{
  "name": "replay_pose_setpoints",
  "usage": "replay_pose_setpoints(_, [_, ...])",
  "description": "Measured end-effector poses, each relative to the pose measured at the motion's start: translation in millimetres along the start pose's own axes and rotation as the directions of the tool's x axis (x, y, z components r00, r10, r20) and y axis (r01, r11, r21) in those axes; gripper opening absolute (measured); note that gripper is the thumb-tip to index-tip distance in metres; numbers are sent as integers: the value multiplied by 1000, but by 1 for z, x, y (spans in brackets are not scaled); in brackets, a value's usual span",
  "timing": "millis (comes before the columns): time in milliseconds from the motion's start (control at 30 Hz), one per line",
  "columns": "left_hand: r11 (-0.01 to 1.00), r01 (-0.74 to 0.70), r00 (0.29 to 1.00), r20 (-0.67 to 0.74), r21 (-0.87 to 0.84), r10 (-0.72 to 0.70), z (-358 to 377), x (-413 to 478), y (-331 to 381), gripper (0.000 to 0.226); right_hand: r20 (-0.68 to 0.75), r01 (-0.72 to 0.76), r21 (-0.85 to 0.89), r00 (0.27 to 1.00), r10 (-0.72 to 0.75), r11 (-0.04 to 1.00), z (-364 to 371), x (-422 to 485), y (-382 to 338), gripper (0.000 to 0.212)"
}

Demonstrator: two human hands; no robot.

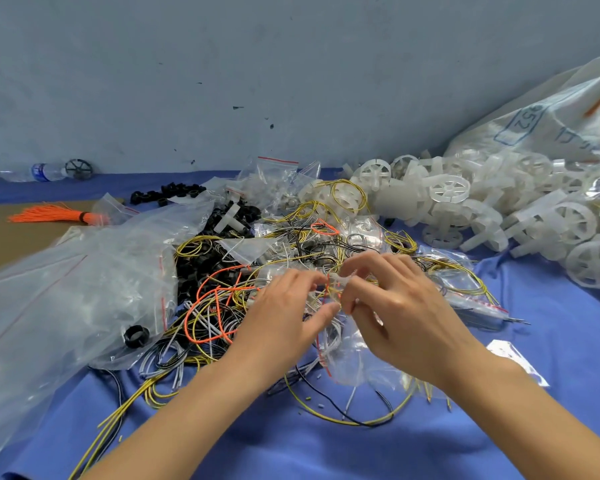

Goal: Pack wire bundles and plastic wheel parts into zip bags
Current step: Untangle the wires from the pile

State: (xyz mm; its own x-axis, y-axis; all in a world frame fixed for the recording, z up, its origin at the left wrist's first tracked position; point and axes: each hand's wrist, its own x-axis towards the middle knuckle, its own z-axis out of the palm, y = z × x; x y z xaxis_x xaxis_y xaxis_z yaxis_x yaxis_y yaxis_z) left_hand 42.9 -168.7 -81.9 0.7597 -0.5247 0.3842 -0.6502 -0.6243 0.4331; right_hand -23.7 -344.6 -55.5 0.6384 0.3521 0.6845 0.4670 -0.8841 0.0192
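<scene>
Right now I see my left hand and right hand meeting over the middle of the blue-covered counter, each pinching the mouth of a small clear zip bag with yellow and grey wires inside. Loose wire bundles sprawl beneath and left of it. White plastic wheel parts heap toward the counter's far right corner.

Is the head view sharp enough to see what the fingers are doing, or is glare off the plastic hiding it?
Head view: both hands slightly motion-blurred; zip bag between them glares, blurring its contents; wide-angle bends the edges; lighting even, shadows soft.
</scene>
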Motion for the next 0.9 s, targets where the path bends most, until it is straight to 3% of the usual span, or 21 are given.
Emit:
replay_pose_setpoints(233, [1000,18,998,-56,-10,-18,4,9,5,47,9,62,22,998,-62,998,1,-9,-6,20])
replay_pose_setpoints(400, [1000,-22,994,-106,13,23,6,12,2,14,3,72,22,997,-72,997,3,-12,-8,18])
replay_pose_setpoints(500, [997,-45,991,-125,58,52,7,10,1,14,-12,58,35,998,-58,998,1,-12,-7,19])
replay_pose_setpoints(767, [997,-64,995,-72,43,67,8,8,0,13,-18,34,18,999,-34,999,2,-11,-6,17])
replay_pose_setpoints(900, [1000,-7,1000,-2,-23,7,-8,16,-6,25,-12,-2,13,1000,2,1000,3,-9,-5,18])
